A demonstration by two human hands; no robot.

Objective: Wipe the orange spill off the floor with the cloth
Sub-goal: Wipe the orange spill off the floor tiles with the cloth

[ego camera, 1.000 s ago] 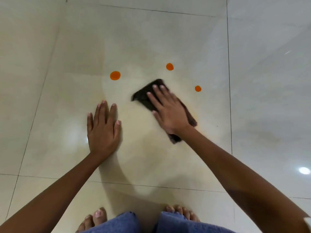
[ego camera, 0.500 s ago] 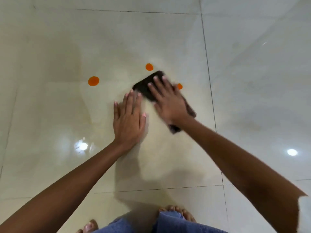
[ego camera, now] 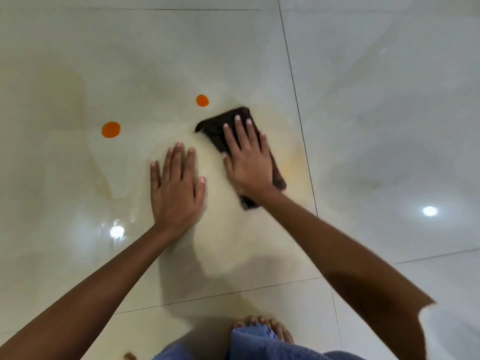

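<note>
A dark brown folded cloth (ego camera: 217,126) lies flat on the glossy cream floor tile (ego camera: 145,61). My right hand (ego camera: 248,159) presses down on it with fingers spread. My left hand (ego camera: 176,188) rests flat on the bare tile just left of the cloth, holding nothing. Two round orange spots remain in view: a larger orange spot (ego camera: 111,129) at the left and a smaller orange spot (ego camera: 202,100) just beyond the cloth's far corner. A faint orange smear (ego camera: 291,165) shows on the tile right of the cloth.
Grout lines (ego camera: 298,113) cross the floor to the right of the cloth and near my feet. My bare toes (ego camera: 262,323) and blue jeans (ego camera: 254,344) fill the bottom edge. Ceiling-light reflections (ego camera: 430,211) shine on the tiles.
My right hand slid the cloth rightward over the small right-hand orange spot, which no longer shows; only a faint smear is there. My left hand shifted closer to the cloth.
</note>
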